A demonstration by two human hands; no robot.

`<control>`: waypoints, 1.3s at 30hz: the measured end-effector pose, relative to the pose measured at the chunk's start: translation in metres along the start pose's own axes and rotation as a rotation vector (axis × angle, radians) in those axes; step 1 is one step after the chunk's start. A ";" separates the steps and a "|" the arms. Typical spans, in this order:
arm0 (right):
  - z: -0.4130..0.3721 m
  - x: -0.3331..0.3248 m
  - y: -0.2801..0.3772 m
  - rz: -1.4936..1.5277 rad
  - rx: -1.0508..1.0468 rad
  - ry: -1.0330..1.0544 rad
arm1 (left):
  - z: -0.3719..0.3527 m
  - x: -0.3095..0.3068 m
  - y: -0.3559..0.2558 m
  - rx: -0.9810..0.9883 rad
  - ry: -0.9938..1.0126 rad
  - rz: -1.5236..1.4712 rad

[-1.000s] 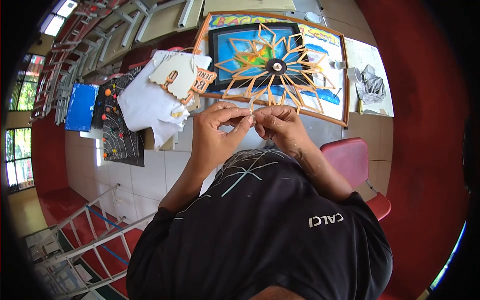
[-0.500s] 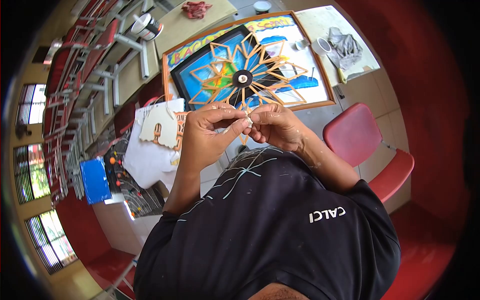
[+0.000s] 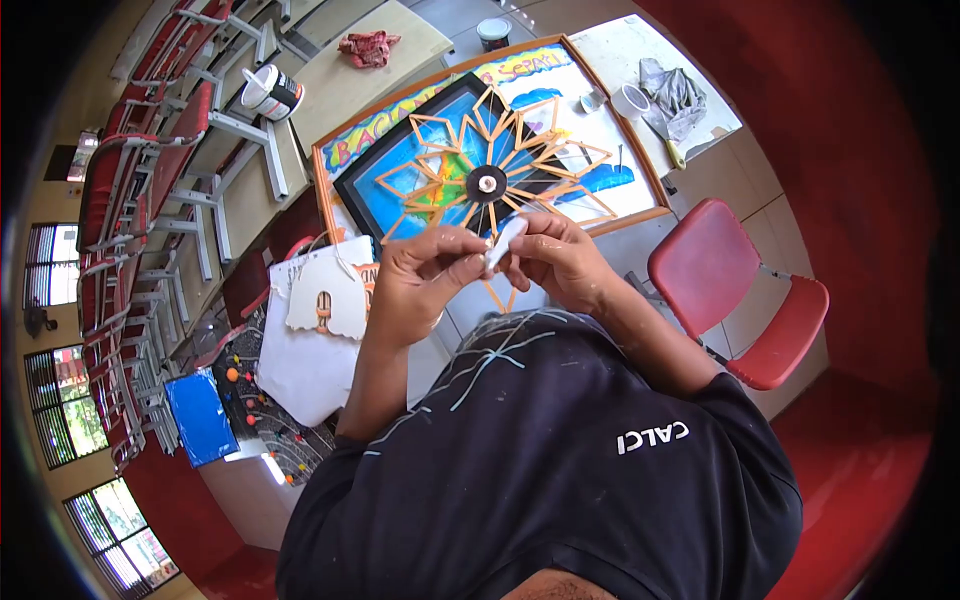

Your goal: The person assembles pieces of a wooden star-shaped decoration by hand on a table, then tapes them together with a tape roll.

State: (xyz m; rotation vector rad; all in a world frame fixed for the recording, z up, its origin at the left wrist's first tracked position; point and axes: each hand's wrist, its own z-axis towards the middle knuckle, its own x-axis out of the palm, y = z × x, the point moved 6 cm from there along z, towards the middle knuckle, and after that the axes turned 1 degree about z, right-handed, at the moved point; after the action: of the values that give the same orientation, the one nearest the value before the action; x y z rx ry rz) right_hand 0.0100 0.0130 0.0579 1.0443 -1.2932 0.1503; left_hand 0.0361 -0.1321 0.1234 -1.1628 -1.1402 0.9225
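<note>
Between my two hands is a small, narrow white piece (image 3: 505, 243), slanting up to the right; its material is hard to make out. The fingertips of my left hand (image 3: 428, 280) pinch its lower end. My right hand (image 3: 562, 262) grips it from the other side, thumb and index finger pressed together, the other fingers curled below. White smears mark my fingers. Just beyond my hands lies a star-shaped frame of thin wooden sticks (image 3: 520, 157), with a black disc (image 3: 487, 184) and a white knob at its middle.
Under the stick frame lies a wood-framed painted board (image 3: 640, 195). A palette knife (image 3: 672, 150), a white cup (image 3: 630, 101) and a grey cloth (image 3: 675, 98) sit at right. A red chair (image 3: 705, 262) stands close by; a paint bucket (image 3: 272, 93) and red rag (image 3: 368, 49) are at left.
The white piece now shows as a longer strip between my fingers, where before it was mostly covered. My right fingers have lifted slightly, and the camera view has shifted a little.
</note>
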 end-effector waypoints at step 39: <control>0.189 -0.302 0.014 -0.704 -0.170 -1.021 | 0.317 -0.229 0.376 -0.536 -0.400 0.452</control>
State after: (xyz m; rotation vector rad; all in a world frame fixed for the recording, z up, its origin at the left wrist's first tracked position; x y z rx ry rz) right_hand -0.2328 0.0225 -0.2027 1.4223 -1.6719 -1.1369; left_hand -0.3130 -0.2181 -0.2824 -1.7737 -1.5381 1.2771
